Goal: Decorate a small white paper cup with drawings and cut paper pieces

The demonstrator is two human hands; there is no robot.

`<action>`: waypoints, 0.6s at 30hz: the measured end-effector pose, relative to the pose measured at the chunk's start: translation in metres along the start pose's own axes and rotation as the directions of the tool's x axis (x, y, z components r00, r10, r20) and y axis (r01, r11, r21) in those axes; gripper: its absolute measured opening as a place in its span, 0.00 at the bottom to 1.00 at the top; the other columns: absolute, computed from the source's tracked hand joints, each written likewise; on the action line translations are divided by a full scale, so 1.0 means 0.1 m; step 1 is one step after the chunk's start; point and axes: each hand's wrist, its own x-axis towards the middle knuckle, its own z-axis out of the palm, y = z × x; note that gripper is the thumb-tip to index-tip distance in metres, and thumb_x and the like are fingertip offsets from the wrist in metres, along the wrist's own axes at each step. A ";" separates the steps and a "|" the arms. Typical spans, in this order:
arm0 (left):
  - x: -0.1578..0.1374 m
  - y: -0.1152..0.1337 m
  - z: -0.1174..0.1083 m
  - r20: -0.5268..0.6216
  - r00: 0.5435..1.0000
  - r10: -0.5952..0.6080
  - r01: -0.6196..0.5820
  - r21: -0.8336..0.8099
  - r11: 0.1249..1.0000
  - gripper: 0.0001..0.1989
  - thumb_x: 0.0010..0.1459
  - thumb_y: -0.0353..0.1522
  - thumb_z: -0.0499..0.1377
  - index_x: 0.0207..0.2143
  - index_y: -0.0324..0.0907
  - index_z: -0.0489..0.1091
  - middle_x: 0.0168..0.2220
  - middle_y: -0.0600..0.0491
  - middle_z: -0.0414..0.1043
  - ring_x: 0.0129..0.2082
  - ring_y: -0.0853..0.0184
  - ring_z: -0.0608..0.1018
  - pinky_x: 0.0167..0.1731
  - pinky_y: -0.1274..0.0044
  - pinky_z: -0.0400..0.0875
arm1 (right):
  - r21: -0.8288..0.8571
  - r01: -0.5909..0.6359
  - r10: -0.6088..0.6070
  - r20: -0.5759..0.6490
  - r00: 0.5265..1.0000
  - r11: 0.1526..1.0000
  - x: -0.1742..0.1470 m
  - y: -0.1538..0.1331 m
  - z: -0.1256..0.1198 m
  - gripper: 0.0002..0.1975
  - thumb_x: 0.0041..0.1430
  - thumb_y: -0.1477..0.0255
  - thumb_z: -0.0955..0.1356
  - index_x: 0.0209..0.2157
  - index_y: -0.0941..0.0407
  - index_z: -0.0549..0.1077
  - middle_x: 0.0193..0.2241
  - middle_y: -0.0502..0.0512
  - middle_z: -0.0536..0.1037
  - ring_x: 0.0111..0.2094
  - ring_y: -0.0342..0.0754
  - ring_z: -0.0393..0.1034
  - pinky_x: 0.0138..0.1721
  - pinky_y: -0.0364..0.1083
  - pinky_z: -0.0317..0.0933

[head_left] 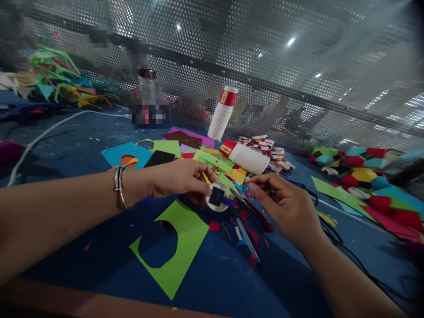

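In the middle of the view, my left hand (185, 179) is closed on a small round white piece (217, 204), perhaps a cup bottom, held by its left edge. A black paper patch and a purple paper strip (225, 201) lie on its face, the strip pointing right. My right hand (281, 198) is just to the right, apart from the piece. Its thumb and forefinger are pinched together; anything between them is too small to make out. Below and between the hands lie dark-handled scissors (256, 215) and a thin clear pen-like stick (247, 238).
Green paper with a round cut-out (187, 238) lies in front. Beyond are coloured paper scraps (165, 148), a leaning stack of paper cups (222, 112) and a lying stack (250, 159). A black cable (334, 238) runs at right; perforated metal panels (205, 57) stand behind.
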 end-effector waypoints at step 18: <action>-0.05 0.05 0.05 0.055 0.989 0.135 -0.138 0.650 0.747 0.13 0.56 0.33 0.60 0.43 0.40 0.72 0.31 0.54 0.75 0.25 0.71 0.73 0.24 0.79 0.63 | -0.074 -0.010 0.020 0.128 0.992 0.997 -0.01 -0.02 -0.01 0.09 0.67 0.64 0.67 0.39 0.54 0.76 0.31 0.50 0.78 0.28 0.44 0.68 0.28 0.44 0.61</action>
